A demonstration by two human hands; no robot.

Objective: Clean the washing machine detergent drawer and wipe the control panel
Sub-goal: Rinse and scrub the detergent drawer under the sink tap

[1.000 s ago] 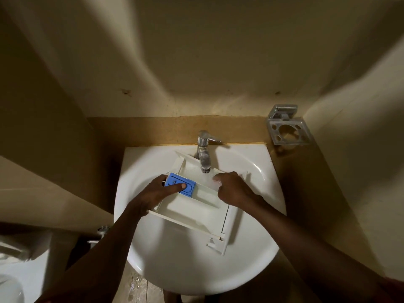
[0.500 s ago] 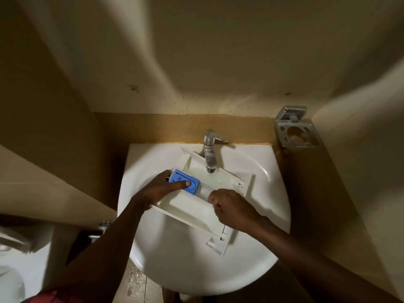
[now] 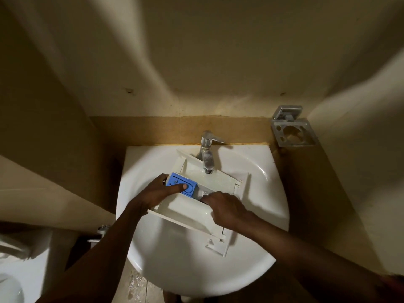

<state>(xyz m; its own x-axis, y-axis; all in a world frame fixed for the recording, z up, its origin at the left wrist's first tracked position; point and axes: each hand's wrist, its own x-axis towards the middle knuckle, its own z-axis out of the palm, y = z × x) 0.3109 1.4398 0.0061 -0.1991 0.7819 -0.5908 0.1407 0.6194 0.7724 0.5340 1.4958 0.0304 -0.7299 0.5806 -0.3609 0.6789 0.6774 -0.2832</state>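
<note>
A white detergent drawer (image 3: 188, 212) lies slanted across the white sink basin (image 3: 175, 259), its far end under the chrome tap (image 3: 207, 155). A blue softener cap (image 3: 189, 186) sits in the drawer's left compartment. My left hand (image 3: 157, 194) grips the drawer's left side, thumb pressed on the blue cap. My right hand (image 3: 227, 209) is curled over the drawer's right compartment, fingers bent down into it; whether they hold anything is hidden. Water glistens in the compartment below the spout.
A metal toothbrush holder (image 3: 293, 133) is fixed to the wall at the right. Walls close in on both sides. A white toilet (image 3: 13, 281) and a chrome valve (image 3: 98, 234) sit at the lower left. The floor under the basin is wet.
My right hand has moved from the far middle of the drawer down toward me, over its right compartment. My left hand stays on the blue cap. The camera has shifted slightly.
</note>
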